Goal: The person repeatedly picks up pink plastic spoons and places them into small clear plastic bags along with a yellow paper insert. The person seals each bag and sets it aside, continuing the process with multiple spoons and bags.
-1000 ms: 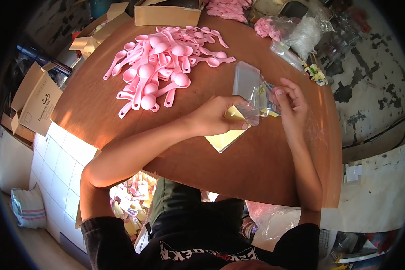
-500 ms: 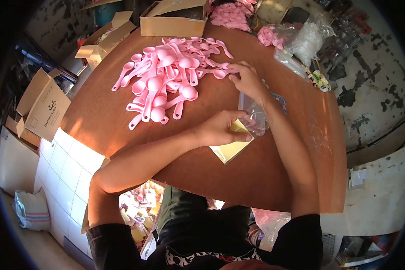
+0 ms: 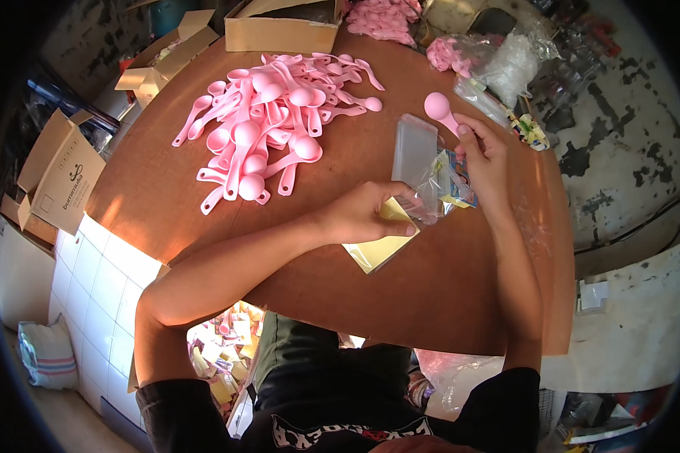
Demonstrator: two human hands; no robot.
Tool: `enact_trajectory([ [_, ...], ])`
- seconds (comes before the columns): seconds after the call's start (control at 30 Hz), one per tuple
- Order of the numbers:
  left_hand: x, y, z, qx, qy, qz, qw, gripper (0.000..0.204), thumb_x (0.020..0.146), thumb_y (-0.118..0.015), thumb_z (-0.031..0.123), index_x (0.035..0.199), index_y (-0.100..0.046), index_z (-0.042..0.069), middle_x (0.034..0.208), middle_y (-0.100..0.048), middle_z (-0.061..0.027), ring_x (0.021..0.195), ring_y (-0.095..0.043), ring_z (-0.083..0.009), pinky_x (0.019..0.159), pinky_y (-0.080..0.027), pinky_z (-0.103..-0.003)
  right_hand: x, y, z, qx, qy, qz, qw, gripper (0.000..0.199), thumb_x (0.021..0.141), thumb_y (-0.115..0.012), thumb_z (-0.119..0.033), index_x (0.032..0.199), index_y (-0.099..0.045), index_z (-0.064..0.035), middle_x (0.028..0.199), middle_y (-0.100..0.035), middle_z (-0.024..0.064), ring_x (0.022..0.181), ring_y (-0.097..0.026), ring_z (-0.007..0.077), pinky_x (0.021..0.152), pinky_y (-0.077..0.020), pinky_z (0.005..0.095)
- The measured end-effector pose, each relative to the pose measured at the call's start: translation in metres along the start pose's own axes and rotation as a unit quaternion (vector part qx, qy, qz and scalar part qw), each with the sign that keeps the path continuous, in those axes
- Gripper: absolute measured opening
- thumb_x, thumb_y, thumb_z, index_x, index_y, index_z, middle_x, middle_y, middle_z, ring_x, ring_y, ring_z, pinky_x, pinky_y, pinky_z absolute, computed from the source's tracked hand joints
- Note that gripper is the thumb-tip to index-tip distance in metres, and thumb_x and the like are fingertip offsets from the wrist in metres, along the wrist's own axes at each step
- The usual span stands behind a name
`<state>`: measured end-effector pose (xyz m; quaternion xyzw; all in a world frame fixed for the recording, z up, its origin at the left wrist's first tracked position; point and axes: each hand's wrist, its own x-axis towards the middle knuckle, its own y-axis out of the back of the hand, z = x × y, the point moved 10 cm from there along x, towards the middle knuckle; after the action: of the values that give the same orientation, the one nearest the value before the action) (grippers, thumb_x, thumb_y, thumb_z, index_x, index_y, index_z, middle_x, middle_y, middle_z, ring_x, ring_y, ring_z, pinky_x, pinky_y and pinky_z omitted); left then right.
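Note:
My right hand grips a pink measuring spoon by its handle, bowl raised and pointing away to the left. My left hand is closed on a clear plastic bag with a yellow card in its lower part; the bag's open end lies toward the right hand. A heap of pink spoons covers the table's far left. Just beyond my left hand rests a stack of clear plastic bags. Colourful printed cards lie beside it, partly hidden by the bag.
The brown wooden table has a curved far edge. An open cardboard box stands at the back, with more boxes at the left. Pink bundles and plastic wrap lie along the far right. Below is a container of packed items.
My right hand has moved from the heap's edge toward the right and nearer, lifting one pink spoon away. The left hand still holds the bag in much the same place.

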<state>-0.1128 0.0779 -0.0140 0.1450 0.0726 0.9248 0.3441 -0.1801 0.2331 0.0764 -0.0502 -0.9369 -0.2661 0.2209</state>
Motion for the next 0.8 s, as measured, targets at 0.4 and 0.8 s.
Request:
enact_trajectory([
  [0.4,0.001,-0.006,0.003,-0.043,0.034,-0.007,0.998,0.045,0.087,-0.075,0.018,0.125,-0.057,0.002,0.104,-0.068,-0.0021,0.089,-0.060,-0.0057,0.077,-0.050,-0.026,-0.036,0.072,-0.055,0.174,0.003,-0.012,0.985,0.032,0.091,-0.066,-0.005,0.121,-0.058,0.0023,0.097,-0.069,0.0089,0.083,-0.063,0.0103,0.075,-0.0508,0.0235],
  [0.8,-0.002,-0.009,0.006,-0.011,0.011,-0.014,1.000,0.048,0.086,-0.077,0.018,0.126,-0.056,0.002,0.105,-0.068,-0.0026,0.092,-0.060,-0.0066,0.080,-0.050,-0.026,-0.036,0.047,-0.031,0.154,-0.013,-0.090,0.984,0.031,0.092,-0.067,-0.009,0.120,-0.059,0.0016,0.097,-0.071,0.0083,0.086,-0.066,0.0107,0.073,-0.0527,0.0228],
])
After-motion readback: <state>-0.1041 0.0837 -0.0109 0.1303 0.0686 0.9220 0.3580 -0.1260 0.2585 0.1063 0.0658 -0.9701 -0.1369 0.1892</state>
